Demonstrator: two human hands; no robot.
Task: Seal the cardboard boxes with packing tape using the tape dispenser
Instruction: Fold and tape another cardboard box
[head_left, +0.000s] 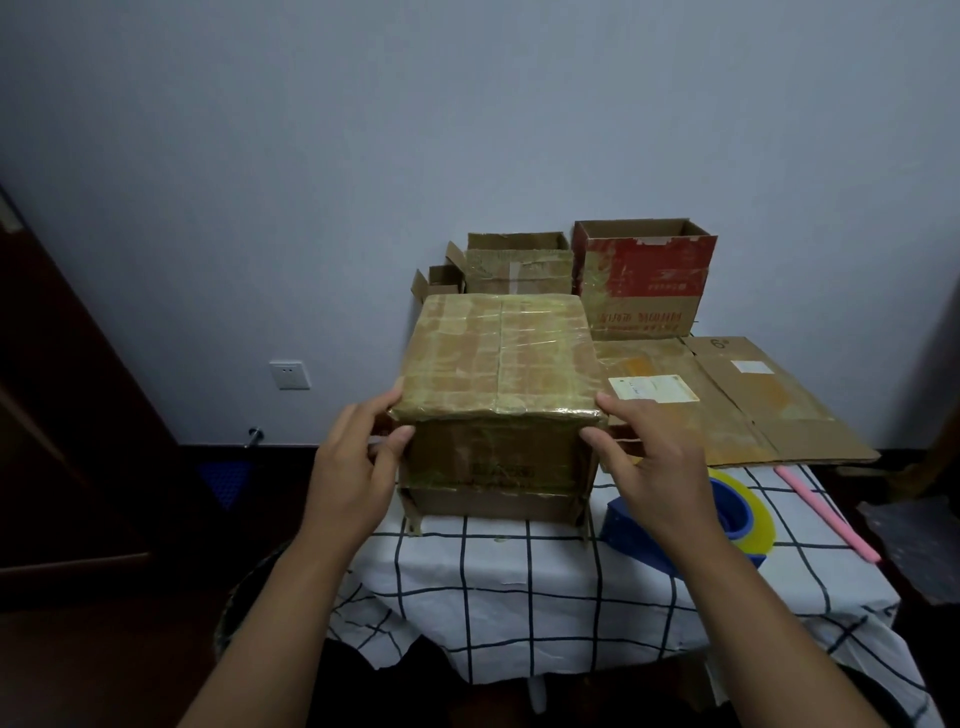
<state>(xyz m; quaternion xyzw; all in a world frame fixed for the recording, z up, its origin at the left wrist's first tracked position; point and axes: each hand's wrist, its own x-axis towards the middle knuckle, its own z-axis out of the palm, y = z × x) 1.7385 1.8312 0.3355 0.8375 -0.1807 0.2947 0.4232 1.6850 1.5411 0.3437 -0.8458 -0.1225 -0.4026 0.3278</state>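
Hands grip the box (498, 395) between them: left hand (353, 467) and right hand (654, 457) each clasp a near top corner; box-handling step, judging by its taped top. Next likely calls for the dispenser (727, 519), just under the right hand; one hand must let go.

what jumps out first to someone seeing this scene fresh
The taped box in the middle of the checked tablecloth, gripped at its near corners by the left hand and the right hand. Just right of it lies a blue tape dispenser with a yellowish roll. At the back right stands an open red box.
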